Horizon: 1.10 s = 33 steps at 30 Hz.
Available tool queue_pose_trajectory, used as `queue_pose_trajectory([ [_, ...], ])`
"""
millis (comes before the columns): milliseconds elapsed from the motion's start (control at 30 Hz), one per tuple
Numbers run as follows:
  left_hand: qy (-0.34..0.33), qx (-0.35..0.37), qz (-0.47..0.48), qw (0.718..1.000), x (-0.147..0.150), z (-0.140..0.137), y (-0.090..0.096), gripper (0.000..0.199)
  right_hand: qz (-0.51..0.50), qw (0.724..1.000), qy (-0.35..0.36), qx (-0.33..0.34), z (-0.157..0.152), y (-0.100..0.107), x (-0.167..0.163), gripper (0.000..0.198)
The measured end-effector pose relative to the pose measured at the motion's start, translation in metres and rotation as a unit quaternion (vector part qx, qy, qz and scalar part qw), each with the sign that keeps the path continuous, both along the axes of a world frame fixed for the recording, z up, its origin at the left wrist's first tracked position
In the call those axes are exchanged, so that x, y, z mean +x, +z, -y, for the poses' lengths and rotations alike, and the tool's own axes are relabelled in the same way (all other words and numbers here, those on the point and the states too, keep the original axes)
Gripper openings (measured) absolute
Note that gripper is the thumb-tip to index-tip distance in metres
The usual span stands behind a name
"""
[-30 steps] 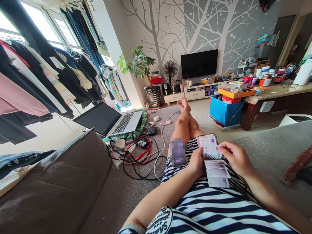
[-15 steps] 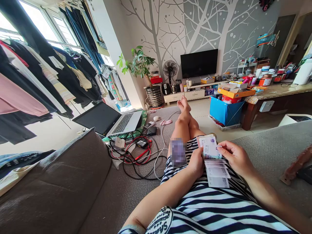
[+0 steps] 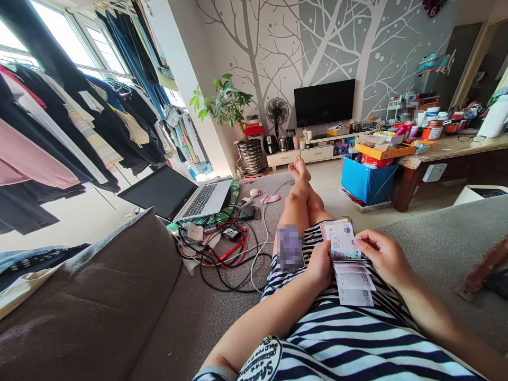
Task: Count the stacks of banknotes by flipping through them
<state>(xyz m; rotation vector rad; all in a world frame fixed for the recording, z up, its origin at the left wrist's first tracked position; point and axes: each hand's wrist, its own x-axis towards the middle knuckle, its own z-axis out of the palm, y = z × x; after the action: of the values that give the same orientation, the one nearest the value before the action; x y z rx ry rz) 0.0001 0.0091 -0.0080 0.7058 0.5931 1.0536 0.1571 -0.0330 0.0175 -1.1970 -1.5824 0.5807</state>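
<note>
Seated on a grey sofa (image 3: 448,238), legs stretched out over the floor, striped dress (image 3: 341,338) across the lap

Left hand (image 3: 319,263): grip closed around the lower edge of a stack of banknotes (image 3: 340,241), thumb side pressed against the stack, holding it upright above the lap

Right hand (image 3: 383,256): fingertips (image 3: 359,241) pinching the right edge of the top note, fingers curled, touching the stack

Below the held stack, a fan of loose notes (image 3: 353,286) lying flat on the striped dress, just under both hands, overlapping one another

A blurred patch (image 3: 289,247) on the left thigh, just beside the left hand; what lies under it cannot be told

Left of the legs, on a grey rug: tangle of black, red and white cables (image 3: 226,254), a white charger block (image 3: 193,232), an open laptop (image 3: 178,194) with dark screen

Farther off: hanging clothes (image 3: 59,132) by the window, potted plant (image 3: 226,106), standing fan (image 3: 277,112), dark television (image 3: 324,103) on a low white cabinet, blue bin (image 3: 367,182) beside a cluttered bench (image 3: 456,148)
</note>
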Motion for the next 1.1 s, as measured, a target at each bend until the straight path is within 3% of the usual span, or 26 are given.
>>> queue_pose_trajectory([
  [200,-0.001,-0.009,0.005,1.0,0.0,0.0,0.0,0.028,-0.005,1.0,0.005,0.005,0.001,0.002,0.0,0.03],
  [433,-0.004,-0.034,-0.002,0.999,-0.002,0.001,0.002,0.033,-0.051,0.998,0.037,-0.008,0.0,0.003,0.001,0.046],
  [700,0.014,-0.025,-0.006,1.0,-0.002,0.002,0.003,0.031,0.031,0.996,-0.08,-0.013,-0.013,-0.007,0.003,0.046],
  [1100,0.012,-0.04,0.02,0.999,-0.001,0.004,0.007,0.033,0.024,0.997,-0.071,0.015,-0.012,-0.009,-0.001,0.042],
])
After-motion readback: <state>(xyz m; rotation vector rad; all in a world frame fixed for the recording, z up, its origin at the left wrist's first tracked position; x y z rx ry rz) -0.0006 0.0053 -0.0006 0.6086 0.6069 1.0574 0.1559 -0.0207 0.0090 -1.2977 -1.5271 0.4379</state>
